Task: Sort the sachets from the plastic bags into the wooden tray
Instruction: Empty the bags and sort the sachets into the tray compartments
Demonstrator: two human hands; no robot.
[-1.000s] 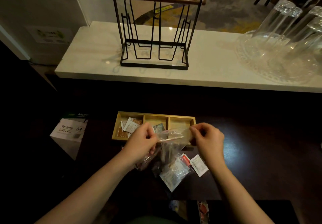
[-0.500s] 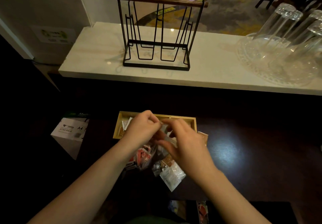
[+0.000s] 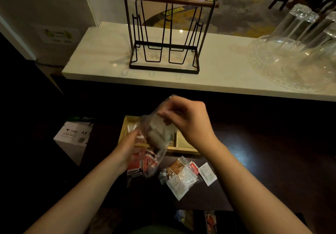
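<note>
My right hand (image 3: pixel 189 122) pinches the top of a clear plastic bag (image 3: pixel 158 133) and holds it up over the wooden tray (image 3: pixel 185 143). My left hand (image 3: pixel 127 143) holds the bag's lower left side, its fingers blurred and partly hidden by the plastic. Red sachets (image 3: pixel 143 162) hang in the bottom of the bag. The tray's left compartment holds a few white sachets (image 3: pixel 131 128); its right compartment looks bare. Loose sachets (image 3: pixel 181 178), brown, red and white, lie on the dark table in front of the tray, with one white sachet (image 3: pixel 207 173) at the right.
A white A4 paper box (image 3: pixel 72 135) stands left of the tray. Behind it runs a white counter (image 3: pixel 101 59) with a black wire rack (image 3: pixel 165 33) and a glass tray of upturned glasses (image 3: pixel 298 51). More packets (image 3: pixel 211 219) lie at the near edge.
My right hand has risen and moved right, lifting the bag's top above the tray. My left hand has dropped to the bag's lower side. The loose sachets on the table are uncovered again.
</note>
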